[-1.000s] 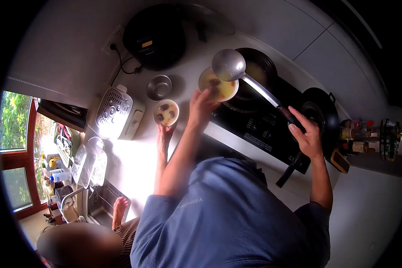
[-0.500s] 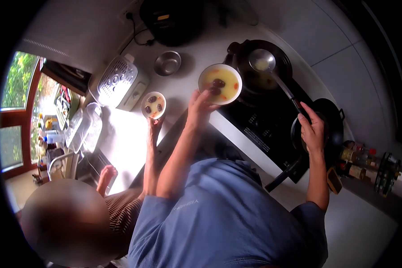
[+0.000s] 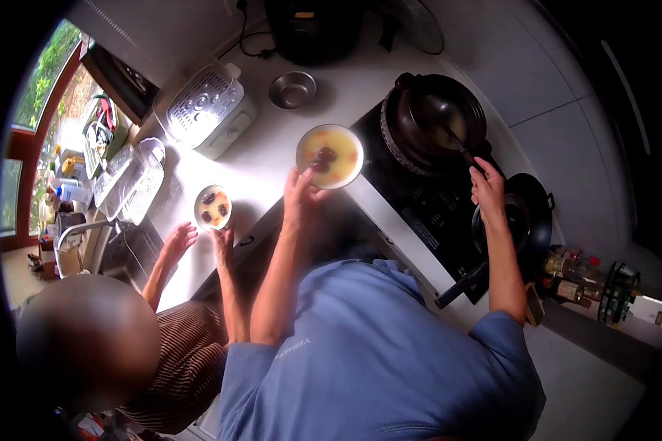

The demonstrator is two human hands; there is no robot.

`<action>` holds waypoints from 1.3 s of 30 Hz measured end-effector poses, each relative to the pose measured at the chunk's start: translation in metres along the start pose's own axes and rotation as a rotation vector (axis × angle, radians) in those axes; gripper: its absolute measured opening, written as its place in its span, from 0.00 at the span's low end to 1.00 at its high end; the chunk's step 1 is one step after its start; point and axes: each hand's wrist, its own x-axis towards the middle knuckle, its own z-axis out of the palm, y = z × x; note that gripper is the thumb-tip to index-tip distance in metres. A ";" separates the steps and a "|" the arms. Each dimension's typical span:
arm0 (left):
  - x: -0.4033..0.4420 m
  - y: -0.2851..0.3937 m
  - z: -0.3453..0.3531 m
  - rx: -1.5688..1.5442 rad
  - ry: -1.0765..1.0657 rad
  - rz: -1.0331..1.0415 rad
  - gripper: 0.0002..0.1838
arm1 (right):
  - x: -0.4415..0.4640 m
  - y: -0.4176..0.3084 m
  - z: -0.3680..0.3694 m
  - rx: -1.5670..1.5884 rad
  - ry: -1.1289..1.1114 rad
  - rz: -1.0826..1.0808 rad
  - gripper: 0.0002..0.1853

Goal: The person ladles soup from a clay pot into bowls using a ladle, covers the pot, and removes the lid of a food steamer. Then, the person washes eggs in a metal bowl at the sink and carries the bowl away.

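Observation:
My left hand [image 3: 301, 197] holds a bowl [image 3: 329, 156] of yellow soup with dark red dates and orange bits, above the counter's front edge. My right hand [image 3: 487, 189] is closed around the dark handle of a ladle [image 3: 459, 144]. The ladle's head is down inside the dark pot [image 3: 426, 103] on the black stove [image 3: 412, 198], hard to make out in the shade. To the left, another person's hand [image 3: 223, 237] holds a smaller bowl [image 3: 213, 207] of similar soup with dates. That person's other hand [image 3: 180, 241] is beside this bowl with its fingers apart.
A small metal bowl [image 3: 293, 90] stands behind my bowl. A white appliance [image 3: 212, 110] and clear containers [image 3: 132, 180] are at the left. A black pan [image 3: 529, 213] sits at the stove's right, near jars [image 3: 570, 275]. A black cooker [image 3: 312, 33] is at the back.
My left hand has moved left with its bowl, away from the pot. My right hand has lowered the ladle into the pot. The other person's free hand has come near the smaller bowl.

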 end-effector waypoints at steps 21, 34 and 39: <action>-0.094 0.038 -0.116 -0.254 0.301 0.236 0.25 | 0.017 -0.133 0.036 -0.957 -0.014 -0.146 0.38; -0.176 0.112 -0.111 0.049 0.396 0.360 0.15 | 0.008 -0.184 0.079 -0.902 -0.057 -0.227 0.35; -0.170 0.093 -0.171 -0.364 0.189 0.402 0.22 | 0.009 -0.184 0.089 -0.896 -0.078 -0.273 0.34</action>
